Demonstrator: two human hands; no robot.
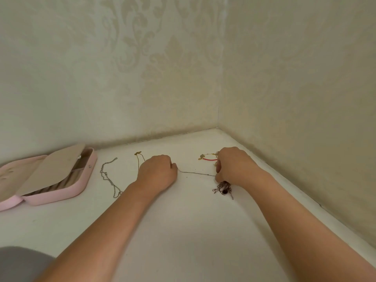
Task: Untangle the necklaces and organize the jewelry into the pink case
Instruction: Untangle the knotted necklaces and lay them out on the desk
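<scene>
A thin silver chain (196, 173) is stretched taut between my two hands on the white surface. My left hand (157, 173) pinches its left end with curled fingers. My right hand (234, 166) pinches its right end just above a tangled clump of silver chains with a dark ring (223, 189). A loose silver necklace (108, 177) lies left of my left hand, and a thin gold necklace (139, 157) runs partly under that hand. A red cord bracelet with gold charms (208, 157) lies beside my right hand. The open pink case (81, 186) sits at the far left.
The white surface (183, 231) ends in a corner of two patterned wallpapered walls (183, 78) just behind my hands. A beige flap (53, 169) covers part of the case's compartments. A grey shape (18, 263) shows at the bottom left.
</scene>
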